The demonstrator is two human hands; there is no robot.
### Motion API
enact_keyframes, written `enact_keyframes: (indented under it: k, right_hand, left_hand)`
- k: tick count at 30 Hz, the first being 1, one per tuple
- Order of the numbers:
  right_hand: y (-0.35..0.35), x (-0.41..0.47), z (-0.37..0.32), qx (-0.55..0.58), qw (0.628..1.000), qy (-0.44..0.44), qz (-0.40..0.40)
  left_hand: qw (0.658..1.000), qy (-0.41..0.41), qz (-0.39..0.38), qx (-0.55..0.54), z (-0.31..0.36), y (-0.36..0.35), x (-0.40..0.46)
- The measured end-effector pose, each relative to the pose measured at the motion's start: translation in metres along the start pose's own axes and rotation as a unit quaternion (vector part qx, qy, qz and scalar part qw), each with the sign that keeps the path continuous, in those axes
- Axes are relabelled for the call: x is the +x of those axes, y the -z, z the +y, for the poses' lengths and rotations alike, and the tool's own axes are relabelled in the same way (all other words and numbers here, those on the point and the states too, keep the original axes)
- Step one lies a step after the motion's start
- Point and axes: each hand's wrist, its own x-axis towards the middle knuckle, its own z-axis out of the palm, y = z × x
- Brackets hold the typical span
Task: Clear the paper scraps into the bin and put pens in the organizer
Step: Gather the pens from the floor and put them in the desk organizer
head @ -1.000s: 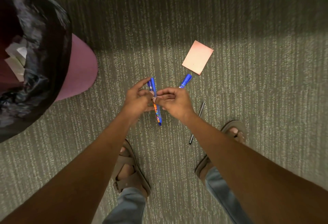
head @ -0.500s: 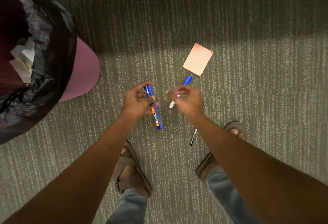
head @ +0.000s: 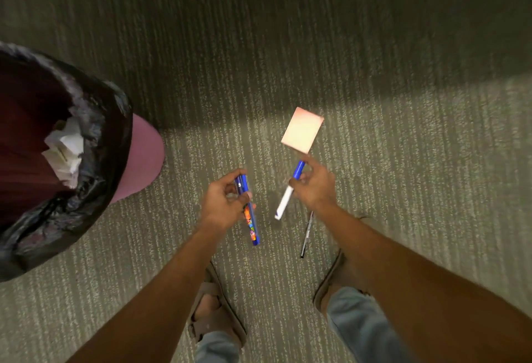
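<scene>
My left hand [head: 223,204] is closed around a bundle of blue pens [head: 248,213], one with a bright orange pattern on its barrel. My right hand [head: 315,185] grips a white marker with a blue cap [head: 289,190], held tilted above the carpet. Just beyond the right hand a pink sticky-note pad [head: 302,133] lies flat on the carpet. A thin black pen [head: 307,233] lies on the carpet below the right wrist. At the left stands a pink bin [head: 144,158] lined with a black bag, with white paper scraps [head: 64,151] inside.
Grey-green striped carpet [head: 403,161] covers the whole floor. My two sandalled feet [head: 214,313] stand at the bottom of the view, close under my arms. No organizer is in view.
The hands were together around the pens; they have pulled apart. The right hand now holds the white blue-capped marker alone, nearer the pink pad. The view has shifted, showing more of the bin.
</scene>
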Motion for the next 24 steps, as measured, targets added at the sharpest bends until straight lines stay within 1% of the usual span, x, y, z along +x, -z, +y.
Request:
enact_keyframes:
  k: [3, 5, 10, 15, 17, 20, 24]
  right_hand:
    - [0.044, -0.026, -0.011, 0.056, 0.998, -0.015, -0.028]
    - [0.077, -0.042, -0.028, 0.094, 0.995, -0.012, -0.027]
    - [0.176, -0.098, -0.102, 0.167, 0.985, 0.008, -0.034]
    - [0.289, -0.179, -0.181, 0.2, 0.977, 0.047, -0.05]
    - [0.332, -0.212, -0.205, 0.213, 0.974, 0.047, -0.055]
    - [0.39, -0.257, -0.233, 0.245, 0.966, 0.05, -0.069]
    - [0.458, -0.304, -0.254, 0.239, 0.965, 0.073, -0.082]
  left_hand:
    - [0.999, -0.03, -0.012, 0.025, 0.035, -0.01, -0.027]
    - [0.997, -0.054, -0.023, 0.046, 0.067, -0.019, -0.047]
    - [0.99, -0.105, -0.035, 0.092, 0.172, -0.04, -0.12]
    - [0.985, -0.124, -0.066, 0.099, 0.283, -0.052, -0.221]
    - [0.982, -0.133, -0.084, 0.103, 0.322, -0.059, -0.261]
    - [0.981, -0.137, -0.109, 0.081, 0.374, -0.07, -0.318]
    - [0.976, -0.15, -0.143, 0.061, 0.43, -0.086, -0.38]
